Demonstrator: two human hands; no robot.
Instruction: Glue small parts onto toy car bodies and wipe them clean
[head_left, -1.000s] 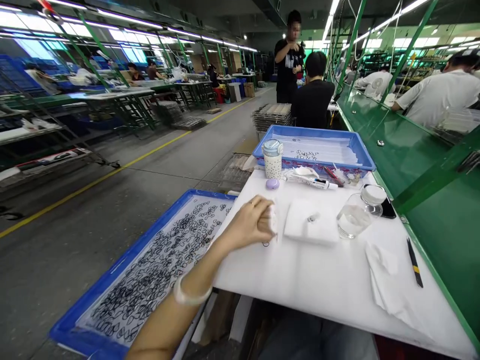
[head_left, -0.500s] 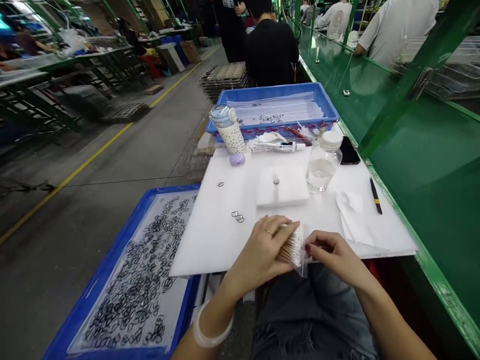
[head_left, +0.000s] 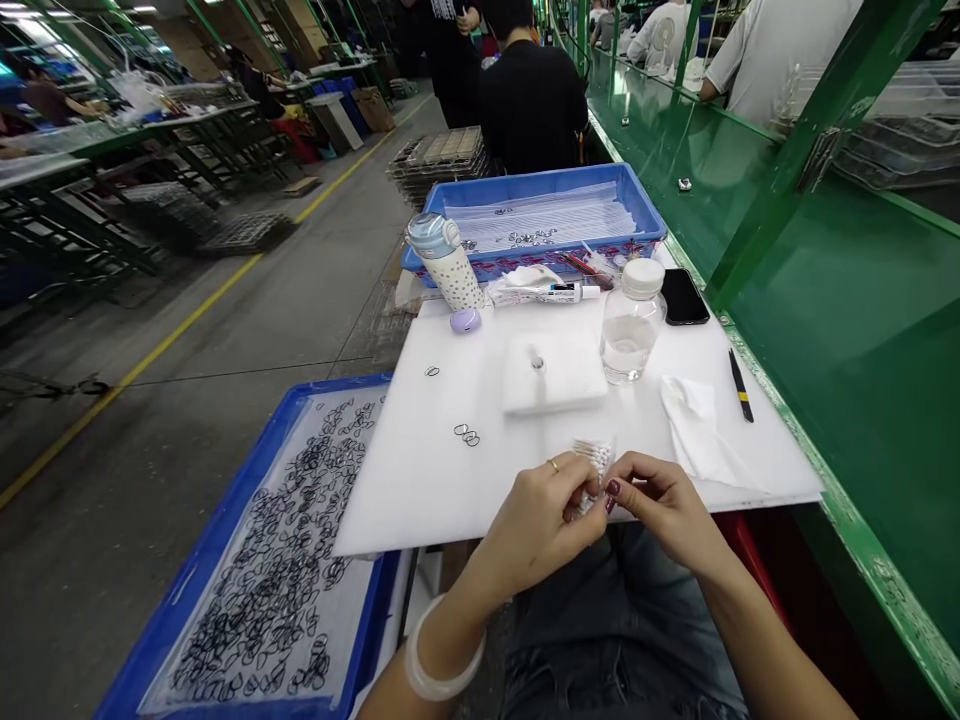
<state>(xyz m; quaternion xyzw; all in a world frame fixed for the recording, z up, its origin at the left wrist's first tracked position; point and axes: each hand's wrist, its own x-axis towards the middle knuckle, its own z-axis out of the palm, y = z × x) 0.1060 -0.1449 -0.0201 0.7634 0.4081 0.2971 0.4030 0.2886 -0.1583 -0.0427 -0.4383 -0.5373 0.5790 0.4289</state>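
Our left hand (head_left: pixel 536 520) clasps the bag of cotton swabs (head_left: pixel 598 455) over the near edge of the counter (head_left: pixel 420 480), and our right hand (head_left: pixel 664 510) meets it, its grip hidden, so we should squeeze lightly, preventing spills.

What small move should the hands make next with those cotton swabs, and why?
Perhaps the right hand should ease one from the cotton swabs: the left hand grips the bundle, and the right thumb and fingers are close against it.
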